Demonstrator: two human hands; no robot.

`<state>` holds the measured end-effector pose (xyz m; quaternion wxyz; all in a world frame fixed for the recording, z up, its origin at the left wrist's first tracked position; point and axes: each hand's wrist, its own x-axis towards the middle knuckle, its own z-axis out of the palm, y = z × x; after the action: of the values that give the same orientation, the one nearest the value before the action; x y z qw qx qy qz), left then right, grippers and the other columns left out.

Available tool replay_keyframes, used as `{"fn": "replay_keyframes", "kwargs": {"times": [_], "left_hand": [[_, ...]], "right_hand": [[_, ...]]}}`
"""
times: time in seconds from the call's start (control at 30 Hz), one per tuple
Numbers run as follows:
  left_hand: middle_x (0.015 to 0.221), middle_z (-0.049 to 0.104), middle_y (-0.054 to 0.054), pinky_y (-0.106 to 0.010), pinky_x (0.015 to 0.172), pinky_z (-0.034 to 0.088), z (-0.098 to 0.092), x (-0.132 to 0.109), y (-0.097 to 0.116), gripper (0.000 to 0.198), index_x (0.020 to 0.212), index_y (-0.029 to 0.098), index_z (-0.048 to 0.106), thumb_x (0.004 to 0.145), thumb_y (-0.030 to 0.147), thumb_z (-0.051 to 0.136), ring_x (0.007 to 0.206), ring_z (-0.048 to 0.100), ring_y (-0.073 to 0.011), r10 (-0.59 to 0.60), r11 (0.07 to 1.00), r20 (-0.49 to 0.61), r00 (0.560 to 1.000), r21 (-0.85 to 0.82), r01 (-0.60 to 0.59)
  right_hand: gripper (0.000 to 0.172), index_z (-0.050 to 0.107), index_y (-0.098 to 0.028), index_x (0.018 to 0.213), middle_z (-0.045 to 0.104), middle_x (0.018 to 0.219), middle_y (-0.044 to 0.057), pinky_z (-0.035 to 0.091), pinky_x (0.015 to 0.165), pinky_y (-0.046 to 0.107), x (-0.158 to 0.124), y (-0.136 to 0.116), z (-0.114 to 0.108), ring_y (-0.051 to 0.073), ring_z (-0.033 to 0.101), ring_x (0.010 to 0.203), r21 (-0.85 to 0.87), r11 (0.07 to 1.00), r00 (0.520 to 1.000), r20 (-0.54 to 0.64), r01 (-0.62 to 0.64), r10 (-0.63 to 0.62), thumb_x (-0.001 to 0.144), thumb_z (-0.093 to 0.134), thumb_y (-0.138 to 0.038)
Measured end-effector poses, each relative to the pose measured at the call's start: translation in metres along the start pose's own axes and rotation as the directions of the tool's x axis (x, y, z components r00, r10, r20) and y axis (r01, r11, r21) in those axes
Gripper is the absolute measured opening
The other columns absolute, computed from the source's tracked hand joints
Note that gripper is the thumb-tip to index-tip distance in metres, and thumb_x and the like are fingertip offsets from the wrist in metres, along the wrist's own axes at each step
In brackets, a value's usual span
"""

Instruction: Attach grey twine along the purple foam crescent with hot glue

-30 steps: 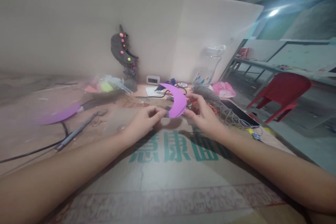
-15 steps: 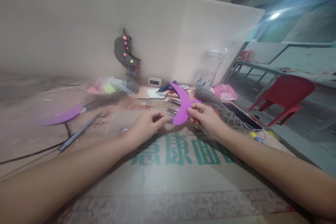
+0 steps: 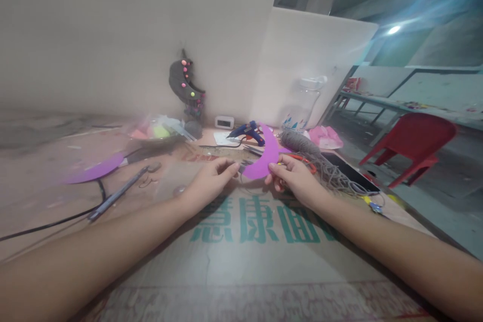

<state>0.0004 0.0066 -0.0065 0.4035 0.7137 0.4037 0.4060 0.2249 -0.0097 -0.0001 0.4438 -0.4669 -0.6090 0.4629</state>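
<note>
My right hand [image 3: 292, 177] pinches the lower end of a purple foam crescent [image 3: 264, 157], holding it up just above the cardboard sheet [image 3: 241, 251]. My left hand [image 3: 211, 181] is closed in a pinch right beside the crescent's lower tip, fingertips at a small dark object I cannot make out. Both forearms reach forward over the cardboard with green printed characters.
A blue glue gun [image 3: 249, 132], grey yarn bundle [image 3: 313, 153], pink cloth [image 3: 325, 137], clear jug [image 3: 305, 98] and black phone [image 3: 349, 171] lie behind the hands. A purple foam piece [image 3: 94, 168] and black cable [image 3: 56, 219] are at left. A red chair [image 3: 411, 143] stands right.
The crescent has tilted and dropped slightly as my right hand shifted its grip to the lower end. My left hand stayed beside its tip. The view moved a little.
</note>
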Motion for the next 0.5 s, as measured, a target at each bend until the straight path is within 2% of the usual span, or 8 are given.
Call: {"fn": "replay_keyframes", "kwargs": {"times": [0.3, 0.5], "left_hand": [[0.064, 0.056, 0.001, -0.023, 0.05, 0.034, -0.0011, 0.0005, 0.0002, 0.032, 0.079, 0.016, 0.059, 0.085, 0.047, 0.051, 0.054, 0.046, -0.0117, -0.072, 0.997, -0.055, 0.996, 0.003, 0.072], [0.067, 0.057, 0.001, -0.023, 0.054, 0.036, -0.002, -0.001, 0.0005, 0.033, 0.078, 0.016, 0.059, 0.084, 0.048, 0.052, 0.06, 0.05, -0.0129, -0.041, 0.999, -0.047, 0.998, -0.015, 0.041]], "right_hand": [[0.03, 0.048, -0.02, 0.083, 0.068, 0.065, 0.0, 0.035, 0.042, 0.02, -0.0025, -0.0031, 0.0027, 0.008, 0.05, 0.043, -0.016, 1.0, 1.0, -0.005, 0.002, -0.003, 0.081, 0.062, -0.046], [0.035, 0.051, -0.018, 0.073, 0.051, 0.054, -0.006, 0.028, 0.037, 0.018, -0.0012, -0.0022, 0.0015, 0.004, 0.039, 0.039, -0.072, 0.996, 0.994, -0.085, 0.058, -0.064, 0.079, 0.063, -0.051]]}}
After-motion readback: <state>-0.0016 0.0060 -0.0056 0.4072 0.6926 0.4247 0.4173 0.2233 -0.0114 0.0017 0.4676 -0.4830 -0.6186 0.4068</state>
